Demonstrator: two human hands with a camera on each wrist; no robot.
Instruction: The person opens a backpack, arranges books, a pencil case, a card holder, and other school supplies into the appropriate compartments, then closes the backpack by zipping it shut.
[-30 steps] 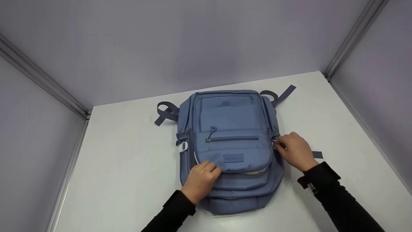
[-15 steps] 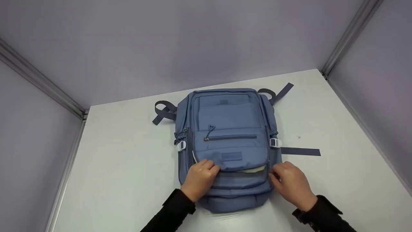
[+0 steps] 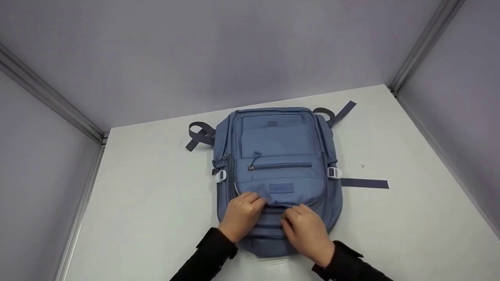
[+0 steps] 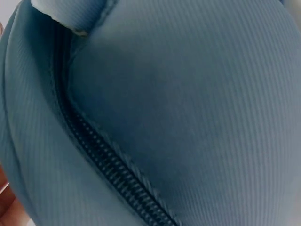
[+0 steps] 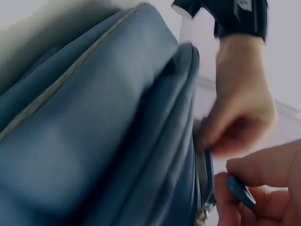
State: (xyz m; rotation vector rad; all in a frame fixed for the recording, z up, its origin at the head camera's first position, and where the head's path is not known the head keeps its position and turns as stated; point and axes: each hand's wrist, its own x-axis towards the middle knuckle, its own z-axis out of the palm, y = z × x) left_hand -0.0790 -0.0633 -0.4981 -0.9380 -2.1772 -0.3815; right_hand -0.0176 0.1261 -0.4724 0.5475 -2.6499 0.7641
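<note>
A blue backpack (image 3: 279, 140) lies on its back on the white table, its front pocket towards me. The left hand (image 3: 242, 216) grips the lower left edge of the front pocket's panel, fingers curled over the fabric. Close by on the right, the right hand (image 3: 306, 232) is at the pocket's lower edge. In the right wrist view its thumb and finger pinch a blue zipper pull (image 5: 240, 190), with the metal slider just beside it. An open stretch of zipper teeth (image 4: 122, 174) shows in the left wrist view.
White strap buckles (image 3: 220, 176) sit on both sides of the bag. Loose dark straps spread over the table (image 3: 156, 195), one strap (image 3: 365, 183) pointing right. Grey panel walls (image 3: 250, 54) stand behind and at both sides.
The right hand has moved from the bag's right side down around the pocket's corner, then left along its lower edge. The pale gap there has closed up. The left hand keeps its grip.
</note>
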